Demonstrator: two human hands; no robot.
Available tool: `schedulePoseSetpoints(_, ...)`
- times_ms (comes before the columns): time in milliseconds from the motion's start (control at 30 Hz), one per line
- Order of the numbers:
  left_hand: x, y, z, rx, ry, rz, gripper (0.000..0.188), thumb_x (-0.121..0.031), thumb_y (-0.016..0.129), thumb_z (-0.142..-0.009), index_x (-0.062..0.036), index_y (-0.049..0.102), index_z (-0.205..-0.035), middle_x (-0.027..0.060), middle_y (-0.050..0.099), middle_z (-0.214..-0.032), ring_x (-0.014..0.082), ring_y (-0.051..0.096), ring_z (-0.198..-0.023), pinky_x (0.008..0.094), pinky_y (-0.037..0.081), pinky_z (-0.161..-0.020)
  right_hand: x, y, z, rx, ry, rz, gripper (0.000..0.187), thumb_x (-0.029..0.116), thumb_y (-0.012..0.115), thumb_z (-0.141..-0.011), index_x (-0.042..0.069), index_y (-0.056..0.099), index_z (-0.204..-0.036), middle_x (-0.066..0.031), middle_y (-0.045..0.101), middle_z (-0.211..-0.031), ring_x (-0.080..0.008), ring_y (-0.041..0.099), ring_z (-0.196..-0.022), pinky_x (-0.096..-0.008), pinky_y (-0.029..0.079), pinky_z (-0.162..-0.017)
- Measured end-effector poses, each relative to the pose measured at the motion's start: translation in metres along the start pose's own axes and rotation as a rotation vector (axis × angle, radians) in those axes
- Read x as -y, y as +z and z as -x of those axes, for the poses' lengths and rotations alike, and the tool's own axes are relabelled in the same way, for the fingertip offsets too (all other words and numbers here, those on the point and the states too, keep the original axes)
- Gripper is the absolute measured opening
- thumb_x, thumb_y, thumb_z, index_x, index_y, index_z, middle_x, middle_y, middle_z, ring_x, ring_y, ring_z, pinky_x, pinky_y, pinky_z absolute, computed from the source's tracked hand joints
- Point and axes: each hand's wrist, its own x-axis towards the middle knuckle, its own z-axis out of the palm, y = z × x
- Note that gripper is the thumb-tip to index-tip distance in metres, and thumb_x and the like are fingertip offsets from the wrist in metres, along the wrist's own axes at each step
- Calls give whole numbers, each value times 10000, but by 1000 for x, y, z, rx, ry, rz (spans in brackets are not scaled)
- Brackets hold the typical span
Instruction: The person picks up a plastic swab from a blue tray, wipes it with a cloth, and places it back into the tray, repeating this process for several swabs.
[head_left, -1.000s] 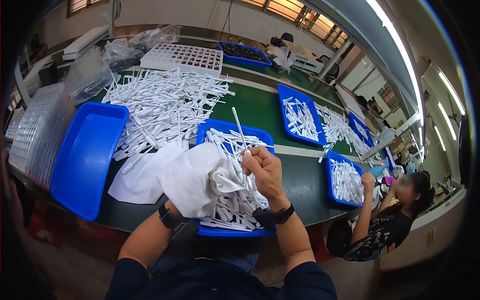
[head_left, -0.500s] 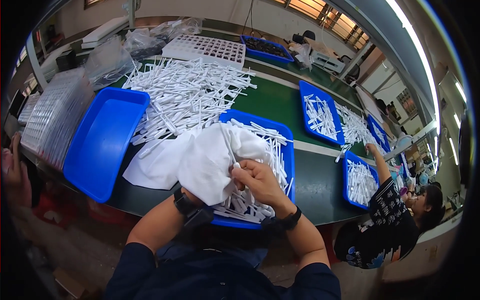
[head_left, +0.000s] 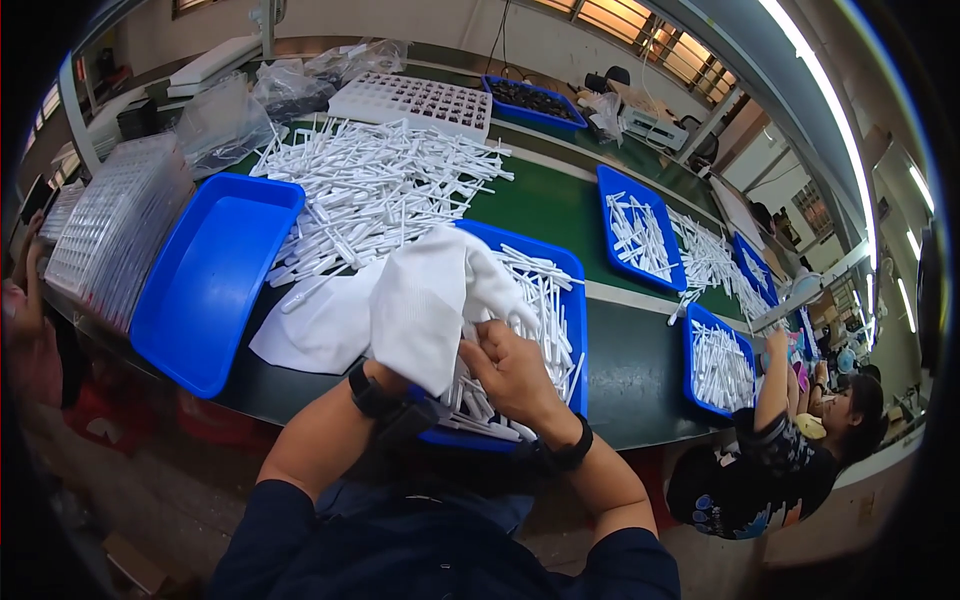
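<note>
1. Position: I observe the cloth [head_left: 415, 310] draped over the left hand [head_left: 388, 377], in front of the tray [head_left: 578, 318] of white sticks [head_left: 545, 295]. The right hand [head_left: 512, 375] is at the cloth's lower right, over the sticks. A larger pile [head_left: 370, 185] lies beyond.

2. Grip: The cloth covers most of the left hand; I cannot tell its grip. The right thumb and fingers curl inward at the cloth; I cannot tell whether they pinch anything.

3. Step: I judge the step in hand to be two-handed handling at the cloth. A move from this pose calls for steady left-hand support and an unobstructed view of the right fingertips.

4. Markings: The co-worker's dark shirt [head_left: 770, 475] carries pale printing, not transcribed here. I can read no label on tray, cloth or sticks.
</note>
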Motion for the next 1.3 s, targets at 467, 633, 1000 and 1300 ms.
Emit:
schedulePoseSetpoints(467, -80, -9, -14, 124, 259, -712, 174, -188, 674, -839, -97, 673, -988, 113, 683, -933, 281, 679, -804, 380, 536, -680, 10, -60, 1, -162, 38, -169, 249, 186, 581, -1052, -31, 685, -1115, -36, 675, -785, -91, 620, -707, -232, 460, -616)
schedulePoseSetpoints(633, -73, 17, -7, 64, 124, -386, 122, -150, 657, -810, -94, 630, -915, 77, 638, -725, 284, 672, -699, 385, 510, -609, -3, -60, -4, -228, -120, -517, 236, 187, 588, -1060, -29, 683, -1078, -43, 677, -799, -102, 625, -711, -229, 475, -677)
schedulePoseSetpoints(1000, -77, -13, -5, -8, 165, -265, 107, -42, 634, -844, -71, 542, -891, 92, 589, -795, 238, 620, -730, 329, 487, -637, -9, -41, 4, -417, -259, -595, 199, 160, 606, -1047, -26, 669, -1016, -73, 686, -860, -137, 675, -772, -257, 533, -721)
schedulePoseSetpoints(1300, -61, -31, -7, 58, 219, -79, 422, -66, 824, -575, -76, 558, -903, 93, 583, -825, 244, 610, -747, 311, 494, -635, -70, -113, -7, -363, 67, -292, 198, 138, 635, -1011, -31, 669, -1109, -114, 720, -935, -199, 695, -855, -309, 544, -775)
